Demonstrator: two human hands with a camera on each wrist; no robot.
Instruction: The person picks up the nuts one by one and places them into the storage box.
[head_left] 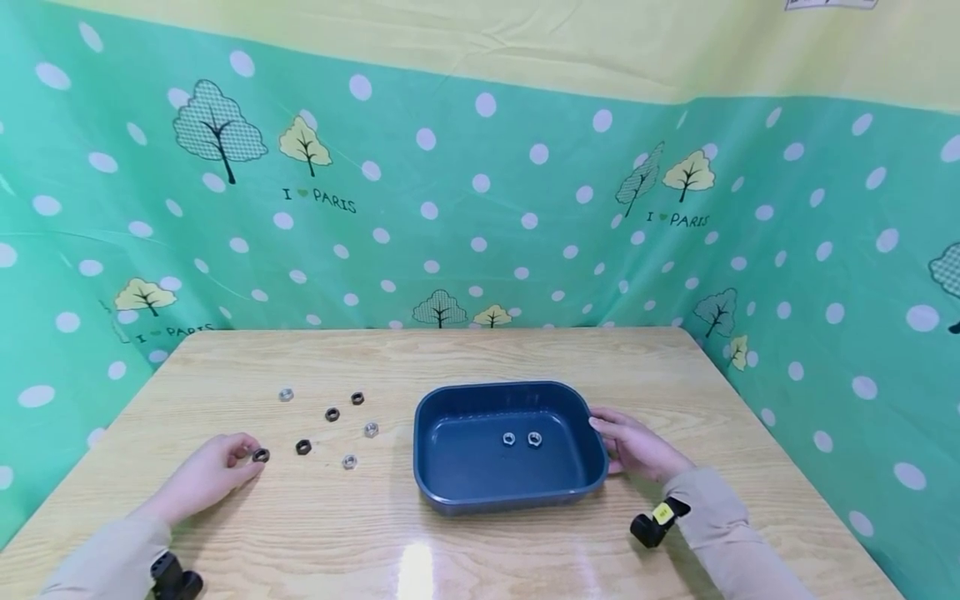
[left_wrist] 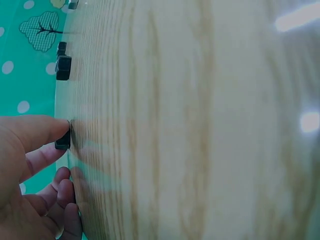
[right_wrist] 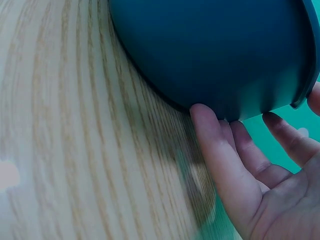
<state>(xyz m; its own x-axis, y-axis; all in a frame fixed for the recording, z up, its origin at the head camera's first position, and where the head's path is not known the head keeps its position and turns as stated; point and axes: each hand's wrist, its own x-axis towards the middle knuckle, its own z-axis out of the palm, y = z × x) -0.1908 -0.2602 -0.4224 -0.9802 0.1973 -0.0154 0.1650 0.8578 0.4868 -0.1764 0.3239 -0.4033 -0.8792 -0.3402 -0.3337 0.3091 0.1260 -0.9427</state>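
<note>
My left hand (head_left: 213, 471) pinches a black hex nut (head_left: 261, 455) between thumb and finger, low over the table at the left. Up close in the left wrist view, this black nut (left_wrist: 63, 137) stands on edge at the fingertips, right by the wood. Nearest to it lies another black nut (head_left: 303, 447). At the right, the fingertips of my right hand (head_left: 637, 446) touch the outer side of a dark blue rectangular tray (head_left: 510, 504), its fingers fairly straight and spread. Inside the tray sit two silver nuts, one left (head_left: 509, 439) and one right (head_left: 534, 439).
Between left hand and tray, two more black nuts (head_left: 332, 414) and three silver nuts (head_left: 349, 461) lie scattered on the wooden table (head_left: 315, 542). A green dotted cloth (head_left: 465, 217) hangs behind the table and along its sides.
</note>
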